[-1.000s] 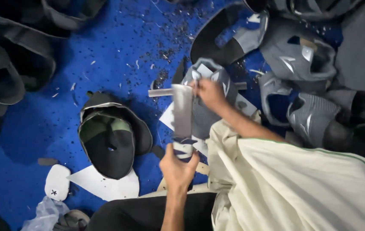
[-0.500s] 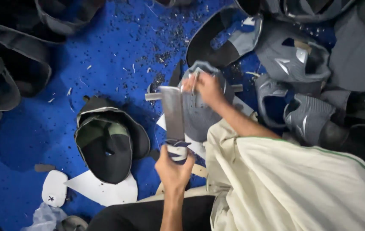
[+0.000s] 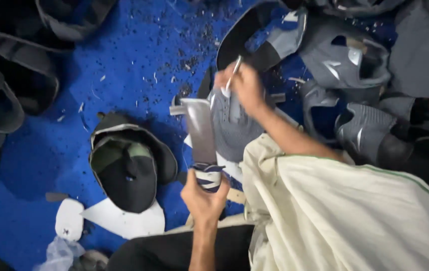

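My left hand (image 3: 203, 198) grips the striped, taped handle (image 3: 208, 176) of a wide flat metal blade (image 3: 199, 130) that points away from me. The blade lies along the left side of a grey shoe upper (image 3: 237, 133) resting in front of my knee. My right hand (image 3: 244, 88) sits at the far end of that upper and pinches a thin white stick (image 3: 233, 70), tip raised. A cream cloth (image 3: 335, 216) covers my leg below the right forearm.
A black shoe upper (image 3: 129, 170) lies to the left on the blue floor (image 3: 124, 55), with white cut pieces (image 3: 124, 218) below it. Several grey uppers (image 3: 345, 60) are piled at the right, dark ones (image 3: 3, 95) at the left. Small scraps litter the floor.
My right hand has shifted slightly along the grey upper and now shows the thin white stick raised. The left hand keeps its grip on the blade handle.
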